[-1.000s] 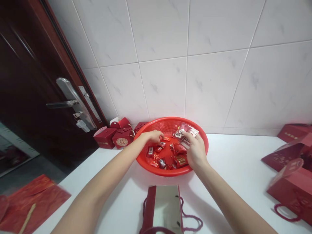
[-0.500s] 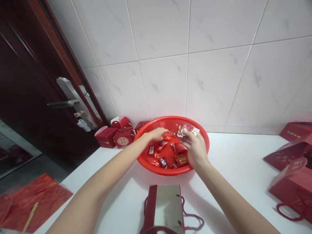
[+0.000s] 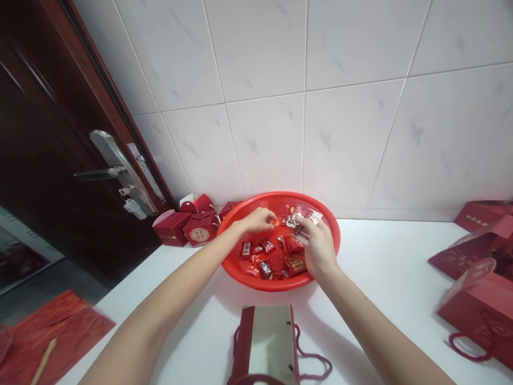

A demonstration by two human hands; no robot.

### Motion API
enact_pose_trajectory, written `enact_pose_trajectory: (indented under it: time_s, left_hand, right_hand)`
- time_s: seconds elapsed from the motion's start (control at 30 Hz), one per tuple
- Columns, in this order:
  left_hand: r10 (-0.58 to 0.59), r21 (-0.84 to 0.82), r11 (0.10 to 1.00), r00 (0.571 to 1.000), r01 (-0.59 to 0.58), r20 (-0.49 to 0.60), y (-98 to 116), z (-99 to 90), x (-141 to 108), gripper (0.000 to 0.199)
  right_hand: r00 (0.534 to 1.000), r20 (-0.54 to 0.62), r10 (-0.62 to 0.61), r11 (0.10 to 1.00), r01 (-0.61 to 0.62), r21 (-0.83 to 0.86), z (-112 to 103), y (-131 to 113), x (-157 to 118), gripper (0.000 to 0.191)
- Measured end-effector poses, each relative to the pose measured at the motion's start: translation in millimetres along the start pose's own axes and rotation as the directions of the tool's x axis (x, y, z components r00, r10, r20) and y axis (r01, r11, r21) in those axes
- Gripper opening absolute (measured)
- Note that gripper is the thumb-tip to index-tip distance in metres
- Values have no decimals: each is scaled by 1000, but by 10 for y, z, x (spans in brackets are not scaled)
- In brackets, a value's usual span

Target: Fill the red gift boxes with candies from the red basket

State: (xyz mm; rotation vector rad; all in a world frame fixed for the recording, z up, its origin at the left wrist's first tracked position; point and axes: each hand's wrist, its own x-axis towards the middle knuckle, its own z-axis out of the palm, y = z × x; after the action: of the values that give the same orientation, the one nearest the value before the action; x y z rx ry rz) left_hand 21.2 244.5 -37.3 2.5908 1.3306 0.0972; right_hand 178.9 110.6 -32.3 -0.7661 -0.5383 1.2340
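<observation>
A red plastic basket (image 3: 228, 267) holds several wrapped candies (image 3: 294, 263), mostly red. Inside its left half, my left hand (image 3: 258, 220) is closed, with a small red-wrapped candy (image 3: 276, 222) at its fingertips. My right hand (image 3: 319, 243) is over the basket's right side, gripping a candy packet (image 3: 298, 222) with dark red and white print; part of it is behind my fingers, and whether more than one is held cannot be made out. Nearer me, an open dark red gift box (image 3: 270, 342) with a pale inside and cord handles stands on the white table (image 3: 192, 331).
Small red boxes (image 3: 200, 230) cluster at the back left by the tiled wall (image 3: 264, 144). More red boxes (image 3: 481, 305) stand along the right edge. A red bag (image 3: 60, 337) is at lower left, below a dark door (image 3: 44, 133) with a metal handle.
My left hand has lifted slightly and its fingers have closed on a small red candy. My right hand keeps its packet. The whole view has shifted a little.
</observation>
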Motion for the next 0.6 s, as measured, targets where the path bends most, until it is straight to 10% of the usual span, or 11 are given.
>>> enact_pose_trajectory:
  time_s: [0.23, 0.47, 0.6]
  left_hand:
    - [87, -651, 729, 972, -211, -218, 244, -185, -180, 33]
    - [133, -615, 754, 970, -231, -202, 462, -232, -361, 25]
    - [117, -470, 876, 993, -111, -18, 398, -328, -428, 23]
  right_hand:
    - [999, 16, 28, 999, -28, -42, -52, -37, 74, 22]
    - [991, 119, 53, 996, -44, -78, -87, -65, 109, 22]
    - [995, 88, 57, 996, -51, -70, -88, -29, 103, 24]
